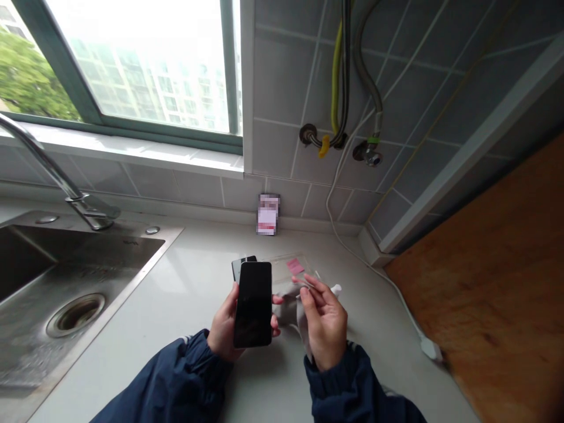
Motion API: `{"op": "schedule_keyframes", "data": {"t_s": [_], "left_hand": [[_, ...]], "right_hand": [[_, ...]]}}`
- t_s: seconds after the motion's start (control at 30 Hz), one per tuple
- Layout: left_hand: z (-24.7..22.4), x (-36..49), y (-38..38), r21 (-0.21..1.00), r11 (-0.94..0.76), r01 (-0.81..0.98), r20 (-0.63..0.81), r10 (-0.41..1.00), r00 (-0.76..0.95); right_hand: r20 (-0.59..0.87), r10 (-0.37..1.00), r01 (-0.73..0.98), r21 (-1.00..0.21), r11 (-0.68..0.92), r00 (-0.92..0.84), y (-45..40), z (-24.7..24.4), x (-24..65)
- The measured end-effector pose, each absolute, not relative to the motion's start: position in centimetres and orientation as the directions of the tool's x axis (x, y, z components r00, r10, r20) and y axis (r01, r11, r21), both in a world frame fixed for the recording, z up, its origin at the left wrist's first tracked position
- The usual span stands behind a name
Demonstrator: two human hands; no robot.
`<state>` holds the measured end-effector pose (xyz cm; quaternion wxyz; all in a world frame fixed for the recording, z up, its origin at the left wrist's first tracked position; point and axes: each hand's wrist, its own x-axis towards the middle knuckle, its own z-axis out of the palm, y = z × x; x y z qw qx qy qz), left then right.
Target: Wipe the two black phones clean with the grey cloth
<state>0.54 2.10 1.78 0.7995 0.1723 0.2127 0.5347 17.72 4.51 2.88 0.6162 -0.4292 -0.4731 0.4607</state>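
While the left grip clasps a phone, half-hiding another, the right pinches cloth.

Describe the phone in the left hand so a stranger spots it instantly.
Right of the steel sink, over the white counter, find the left hand. It grips the phone, black screen toward the viewer. Unlike the dark device partly hidden behind it, this one shows nearly its whole screen.

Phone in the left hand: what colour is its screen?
The phone screen is black, shown in the head view.
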Motion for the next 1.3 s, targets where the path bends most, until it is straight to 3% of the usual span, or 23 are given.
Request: {"op": "schedule_keyframes", "data": {"t_s": [0.13, 0.2, 0.27, 0.33, 0.4, 0.5, 0.57, 0.73, 0.83, 0.97, 1.17, 1.3], "left_hand": [[1.9, 1.5, 1.6, 0.492, 0.414, -0.766, -0.176, 0.909, 0.378], [1.8, 1.7, 1.4, 0.503, 0.456, -0.734, -0.181, 0.886, 0.427], [1.5, 1.8, 1.3, 0.507, 0.491, -0.708, -0.208, 0.867, 0.453], [1.3, 1.9, 1.2, 0.474, 0.499, -0.726, -0.280, 0.867, 0.412], [1.4, 1.9, 1.1, 0.406, 0.471, -0.783, -0.402, 0.862, 0.310], [2.2, 1.9, 1.1, 0.342, 0.485, -0.805, -0.511, 0.815, 0.274], [2.8, 1.9, 1.1, 0.353, 0.440, -0.825, -0.542, 0.815, 0.203], [3.2, 1.8, 1.3, 0.443, 0.402, -0.802, -0.545, 0.831, 0.115], [2.6, 1.6, 1.3, 0.395, 0.416, -0.819, -0.482, 0.853, 0.201], [1.8, 1.5, 1.1, 0.307, 0.464, -0.831, -0.362, 0.864, 0.350], [1.5, 1.5, 0.9, 0.367, 0.488, -0.792, -0.363, 0.859, 0.362], [1.3, 1.5, 1.0, 0.398, 0.467, -0.790, -0.307, 0.879, 0.366]], "right_hand": [[0.077, 0.974, -0.278, -0.951, 0.136, 0.214, 4.9, 4.0, 18.0], [0.087, 0.972, -0.282, -0.948, 0.148, 0.216, 4.5, 4.4, 17.9], [0.163, 0.975, -0.235, -0.952, 0.195, 0.149, 3.7, 4.4, 17.6], [0.197, 0.980, -0.126, -0.974, 0.191, -0.035, 2.7, 4.0, 17.2], [0.318, 0.897, 0.035, -0.938, 0.344, -0.306, 1.8, 3.4, 16.9], [0.507, 0.633, 0.071, -0.745, 0.663, -0.585, 1.2, 2.7, 16.9], [0.577, 0.551, 0.066, -0.653, 0.755, -0.603, 1.1, 2.6, 17.1], [0.709, 0.547, 0.129, -0.554, 0.823, -0.444, 1.5, 2.9, 17.4], [0.676, 0.496, 0.245, -0.437, 0.865, -0.545, 1.8, 2.5, 17.5], [0.525, 0.478, 0.351, -0.328, 0.877, -0.704, 1.9, 1.7, 17.5], [0.417, 0.497, 0.416, -0.275, 0.867, -0.761, 1.5, 1.7, 17.4], [0.439, 0.524, 0.439, -0.287, 0.851, -0.729, 1.2, 1.8, 17.2]]}}
